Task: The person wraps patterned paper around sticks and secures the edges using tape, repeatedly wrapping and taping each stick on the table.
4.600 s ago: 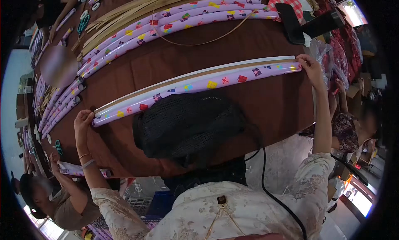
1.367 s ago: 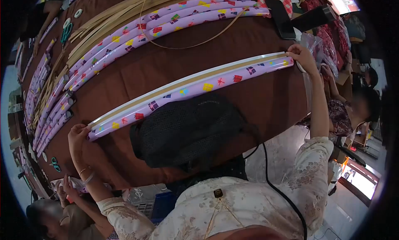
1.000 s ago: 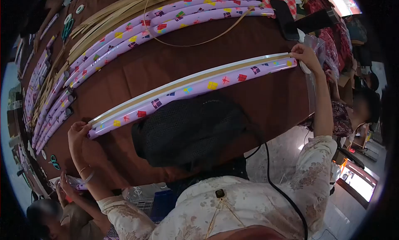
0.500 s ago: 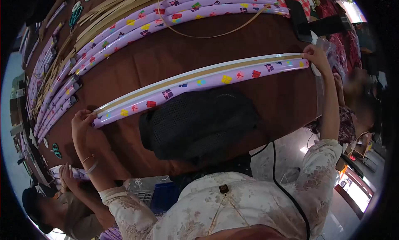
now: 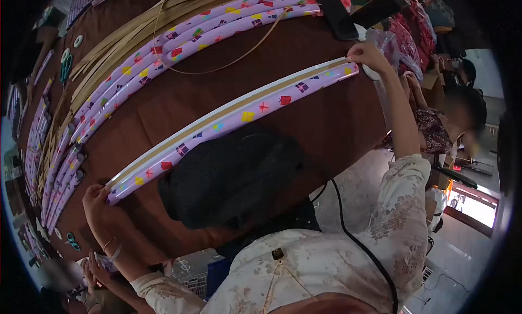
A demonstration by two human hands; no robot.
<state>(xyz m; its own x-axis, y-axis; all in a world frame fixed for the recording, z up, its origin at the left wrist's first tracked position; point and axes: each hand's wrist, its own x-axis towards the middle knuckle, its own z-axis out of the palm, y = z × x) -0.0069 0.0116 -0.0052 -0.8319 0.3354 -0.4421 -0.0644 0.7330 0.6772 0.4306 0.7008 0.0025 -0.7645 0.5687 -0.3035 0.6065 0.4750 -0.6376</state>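
Slanting across the table in front of me is a lilac roll of wrapping paper (image 5: 248,116) printed with colourful gift boxes. A long tan strip (image 5: 244,98) runs along its far side, on the white underside of the paper's edge. My left hand (image 5: 96,197) pinches the near-left end of this edge, fingers closed. At the far-right end my right hand (image 5: 370,57) pinches the same edge between thumb and fingers. Whether each hand grips the strip as well as the paper is too small to tell. A black mesh cap (image 5: 234,175) blocks part of the view below the roll.
More lilac rolls (image 5: 179,53) and tan strips (image 5: 117,55) lie along the far side of the brown-covered table (image 5: 179,99). A black phone-like object (image 5: 334,14) is at the top right. Teal scissors (image 5: 66,69) lie left. Other people sit at both sides.
The view has turned, so the roll now appears lower left and more steeply slanted. Both hands keep their pinch on its ends. The person at the left has shifted.
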